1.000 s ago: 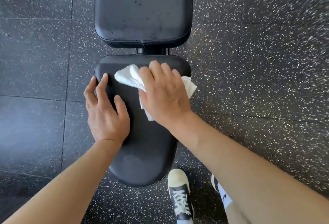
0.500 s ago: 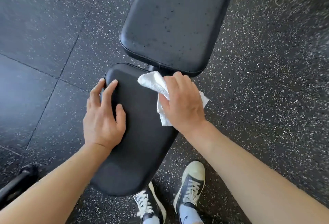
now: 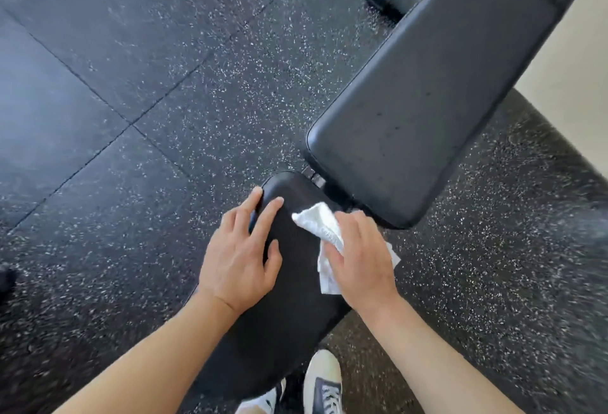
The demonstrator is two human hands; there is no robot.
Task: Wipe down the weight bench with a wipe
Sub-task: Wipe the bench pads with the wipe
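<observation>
A black padded weight bench runs diagonally through the head view. Its small seat pad (image 3: 289, 308) lies under both hands and its long back pad (image 3: 427, 110) stretches to the upper right. My left hand (image 3: 243, 255) rests flat on the seat pad's left edge, fingers straight and spread. On the seat pad's right side, my right hand (image 3: 362, 262) presses a crumpled white wipe (image 3: 324, 226) with flat fingers. The wipe sticks out past the fingertips and below the palm.
Black rubber floor tiles (image 3: 164, 101) with white speckles surround the bench. A black bench foot (image 3: 390, 0) shows at the top beside a pale floor strip (image 3: 572, 84). My white and black shoes (image 3: 324, 380) stand just beside the seat pad's near end.
The view has swung left, so the bench now runs diagonally to the upper right. Both hands stay on the seat pad, the right one still pressing the wipe near the pad's far end.
</observation>
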